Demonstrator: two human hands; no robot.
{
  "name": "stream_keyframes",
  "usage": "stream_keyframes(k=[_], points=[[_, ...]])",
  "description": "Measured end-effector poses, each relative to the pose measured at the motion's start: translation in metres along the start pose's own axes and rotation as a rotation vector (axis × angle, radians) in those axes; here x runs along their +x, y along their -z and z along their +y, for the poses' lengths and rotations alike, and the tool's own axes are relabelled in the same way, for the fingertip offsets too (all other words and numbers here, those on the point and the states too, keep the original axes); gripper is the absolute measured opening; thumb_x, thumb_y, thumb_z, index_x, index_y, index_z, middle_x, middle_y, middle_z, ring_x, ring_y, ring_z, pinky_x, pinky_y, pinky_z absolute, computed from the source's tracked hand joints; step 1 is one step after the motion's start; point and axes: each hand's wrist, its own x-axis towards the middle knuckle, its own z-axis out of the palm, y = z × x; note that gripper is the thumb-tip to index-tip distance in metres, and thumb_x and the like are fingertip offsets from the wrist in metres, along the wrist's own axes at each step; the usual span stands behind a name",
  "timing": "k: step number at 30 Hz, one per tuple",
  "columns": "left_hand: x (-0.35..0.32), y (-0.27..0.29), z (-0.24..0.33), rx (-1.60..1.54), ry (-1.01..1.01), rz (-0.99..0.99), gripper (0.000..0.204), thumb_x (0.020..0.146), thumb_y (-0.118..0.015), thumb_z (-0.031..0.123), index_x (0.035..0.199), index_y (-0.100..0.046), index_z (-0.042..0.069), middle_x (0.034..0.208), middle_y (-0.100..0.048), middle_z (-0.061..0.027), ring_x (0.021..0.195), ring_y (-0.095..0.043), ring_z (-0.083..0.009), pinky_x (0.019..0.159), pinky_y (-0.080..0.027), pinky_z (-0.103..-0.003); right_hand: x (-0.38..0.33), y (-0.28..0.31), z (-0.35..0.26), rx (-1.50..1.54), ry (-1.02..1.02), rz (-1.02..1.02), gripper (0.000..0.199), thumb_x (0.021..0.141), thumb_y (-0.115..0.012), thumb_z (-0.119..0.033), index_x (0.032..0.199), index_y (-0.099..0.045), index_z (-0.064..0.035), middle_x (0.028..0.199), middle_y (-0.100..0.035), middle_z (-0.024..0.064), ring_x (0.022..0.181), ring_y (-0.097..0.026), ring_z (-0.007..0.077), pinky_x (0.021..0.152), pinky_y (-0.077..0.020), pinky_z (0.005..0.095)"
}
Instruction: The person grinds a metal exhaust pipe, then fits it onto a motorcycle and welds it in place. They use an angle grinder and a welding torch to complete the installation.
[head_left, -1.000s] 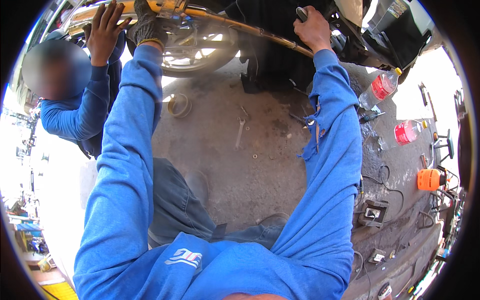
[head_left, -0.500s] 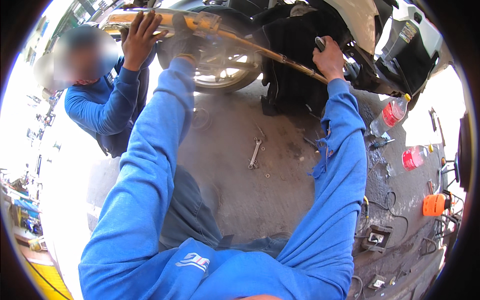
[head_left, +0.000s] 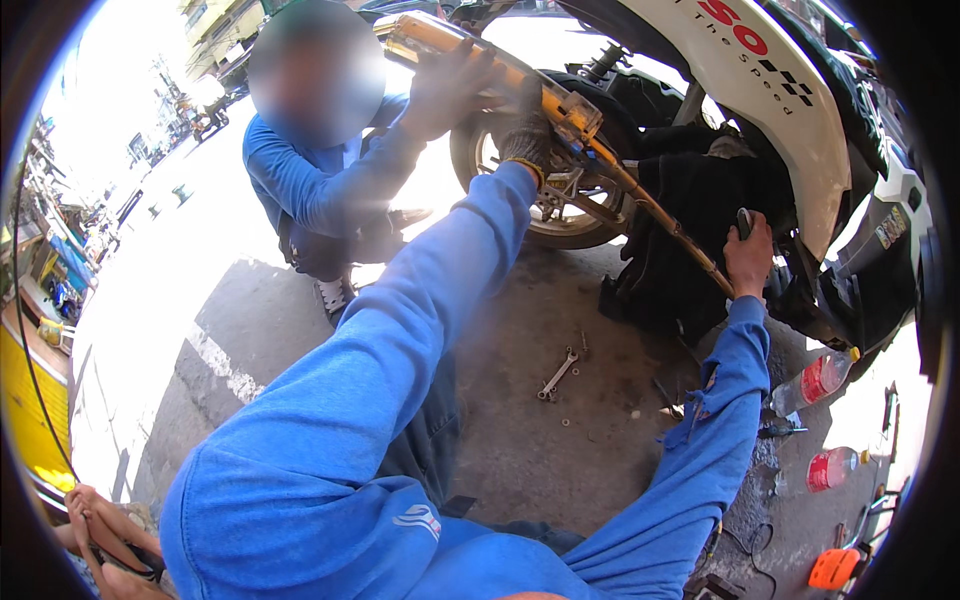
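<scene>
We grip the exhaust pipe (head_left: pixel 600 165) with our gloved left hand (head_left: pixel 525 140); our right hand (head_left: pixel 748 262) closes around a tool handle (head_left: pixel 744 222).

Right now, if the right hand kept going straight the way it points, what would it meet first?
The right hand, holding a dark tool handle, points up toward the scooter. It would likely meet the dark underside parts beneath the white body panel first, though depth is unclear.

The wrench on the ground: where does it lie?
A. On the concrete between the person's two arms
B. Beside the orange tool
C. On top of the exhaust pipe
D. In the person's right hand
A: the wrench lies loose on the concrete ground, between the sleeves, below the rear wheel and untouched by either hand.
</scene>
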Motion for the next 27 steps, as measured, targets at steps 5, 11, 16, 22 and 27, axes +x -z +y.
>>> stream_keyframes(k=[5, 11, 16, 22, 27], points=[[0.002, -0.001, -0.001, -0.018, 0.006, -0.006, 0.076, 0.085, -0.069, 0.041, 0.143, -0.042, 0.001, 0.133, -0.058, -0.0213, 0.12, -0.06, -0.0364, 0.101, -0.049, -0.043, 0.0, -0.001, 0.001, -0.016, -0.009, -0.008, 0.04, 0.085, -0.069, -0.014, 0.122, -0.057, -0.0083, 0.117, -0.063, 0.0199, 0.112, -0.061, 0.041, 0.096, -0.0482, 0.0501], [0.005, -0.005, 0.0, -0.032, 0.003, -0.018, 0.075, 0.086, -0.068, 0.042, 0.143, -0.042, 0.001, 0.133, -0.058, -0.0214, 0.12, -0.06, -0.0363, 0.101, -0.049, -0.043, 0.003, 0.0, 0.001, -0.019, -0.006, -0.033, 0.039, 0.084, -0.068, -0.014, 0.12, -0.057, -0.0061, 0.117, -0.063, 0.0203, 0.111, -0.061, 0.0416, 0.095, -0.0481, 0.0504], [0.007, -0.005, 0.001, -0.04, -0.003, -0.027, 0.074, 0.087, -0.066, 0.044, 0.142, -0.043, 0.001, 0.133, -0.058, -0.0214, 0.12, -0.06, -0.0363, 0.1, -0.049, -0.043, 0.003, -0.001, 0.001, -0.012, 0.012, -0.018, 0.037, 0.083, -0.069, -0.014, 0.118, -0.058, -0.0049, 0.114, -0.064, 0.0202, 0.108, -0.063, 0.0414, 0.093, -0.0489, 0.0503], [0.012, -0.007, -0.001, -0.051, -0.004, -0.038, 0.073, 0.089, -0.065, 0.046, 0.142, -0.043, 0.001, 0.133, -0.058, -0.0215, 0.12, -0.06, -0.0362, 0.1, -0.049, -0.043, 0.003, 0.001, -0.001, 0.007, -0.019, -0.036, 0.038, 0.082, -0.069, -0.015, 0.117, -0.058, -0.0036, 0.113, -0.065, 0.0207, 0.108, -0.063, 0.0408, 0.094, -0.049, 0.0492], [0.012, -0.012, -0.004, -0.074, 0.0, -0.037, 0.072, 0.09, -0.063, 0.047, 0.141, -0.044, 0.001, 0.133, -0.058, -0.0215, 0.12, -0.06, -0.0362, 0.1, -0.049, -0.044, 0.004, 0.003, -0.006, -0.007, -0.03, -0.041, 0.039, 0.082, -0.069, -0.015, 0.118, -0.059, -0.003, 0.112, -0.065, 0.021, 0.108, -0.063, 0.0405, 0.094, -0.0488, 0.049]])
